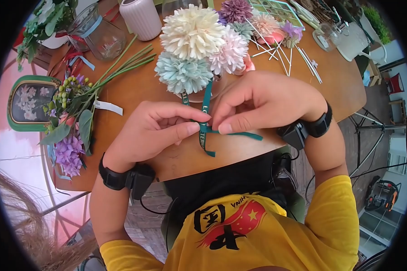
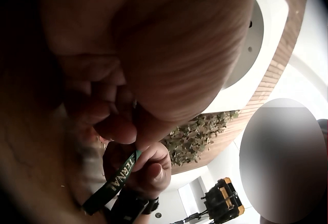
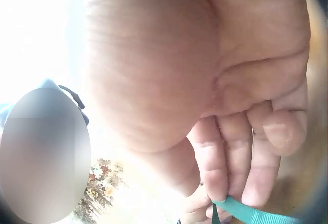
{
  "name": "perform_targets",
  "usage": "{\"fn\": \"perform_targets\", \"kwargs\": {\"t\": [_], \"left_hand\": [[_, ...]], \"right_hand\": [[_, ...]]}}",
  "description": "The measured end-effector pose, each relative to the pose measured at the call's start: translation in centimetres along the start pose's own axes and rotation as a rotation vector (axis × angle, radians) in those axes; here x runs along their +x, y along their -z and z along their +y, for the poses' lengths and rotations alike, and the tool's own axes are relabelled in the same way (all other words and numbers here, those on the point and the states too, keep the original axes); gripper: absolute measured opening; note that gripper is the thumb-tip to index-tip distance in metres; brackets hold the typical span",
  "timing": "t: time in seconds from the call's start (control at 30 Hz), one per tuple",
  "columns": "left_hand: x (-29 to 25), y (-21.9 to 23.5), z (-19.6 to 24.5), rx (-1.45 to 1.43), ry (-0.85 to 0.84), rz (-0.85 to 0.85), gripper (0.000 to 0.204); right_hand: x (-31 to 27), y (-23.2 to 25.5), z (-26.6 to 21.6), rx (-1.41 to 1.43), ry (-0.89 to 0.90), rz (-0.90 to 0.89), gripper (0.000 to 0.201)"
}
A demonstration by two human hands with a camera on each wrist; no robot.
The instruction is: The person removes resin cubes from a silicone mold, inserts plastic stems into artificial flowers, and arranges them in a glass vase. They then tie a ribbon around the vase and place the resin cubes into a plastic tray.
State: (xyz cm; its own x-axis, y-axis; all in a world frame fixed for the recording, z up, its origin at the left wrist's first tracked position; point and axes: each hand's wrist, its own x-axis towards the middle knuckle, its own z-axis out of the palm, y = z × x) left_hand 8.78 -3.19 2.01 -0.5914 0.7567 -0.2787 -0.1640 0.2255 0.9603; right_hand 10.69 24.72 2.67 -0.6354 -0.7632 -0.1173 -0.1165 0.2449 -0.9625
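Green ribbon [image 1: 204, 141] is at the front of the pompom flowers, over the counter [image 1: 176, 165] near its front edge. Two strands run up toward the blue pompom [image 1: 183, 74]; one lettered tail hangs down, another sticks out to your right.

Your left hand [image 1: 151, 128] has a narrow pinch on the ribbon at the crossing, thumb against index. Your right hand [image 1: 269, 101] pinches it just beside that, also narrow. The fingertips cover the crossing, so I can't tell if it's a knot or just an overlap.

Handling: ribbon should be light and limp, no stiffness to push with, so pull only. The right wrist view shows fine ribbing; expect some bite, but it could creep if your pinch slackens. Hold it flat between the pads, close to the crossing, and keep tension even or it'll twist. Cream pompom [image 1: 192, 31] and pink pompom [image 1: 230, 52] look soft and easily crushed; take those by the stems, not the heads.
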Motion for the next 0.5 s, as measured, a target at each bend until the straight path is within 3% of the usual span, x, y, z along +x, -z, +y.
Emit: {"fn": "perform_targets", "kwargs": {"t": [0.2,0.4,0.5], "left_hand": [[0.5,-0.5,-1.4,-0.222,-0.179,-0.011,0.024],[0.5,0.0,-1.0,-0.235,-0.069,-0.024,0.022],[0.6,0.0,-1.4,-0.249,-0.09,0.047,0.022]], "right_hand": [[0.3,0.3,0.1,-0.122,0.073,0.002,0.029],[0.3,0.2,-0.1,-0.112,0.021,-0.018,0.028],[0.6,0.2,0.2,-0.117,0.084,0.016,0.026]]}}
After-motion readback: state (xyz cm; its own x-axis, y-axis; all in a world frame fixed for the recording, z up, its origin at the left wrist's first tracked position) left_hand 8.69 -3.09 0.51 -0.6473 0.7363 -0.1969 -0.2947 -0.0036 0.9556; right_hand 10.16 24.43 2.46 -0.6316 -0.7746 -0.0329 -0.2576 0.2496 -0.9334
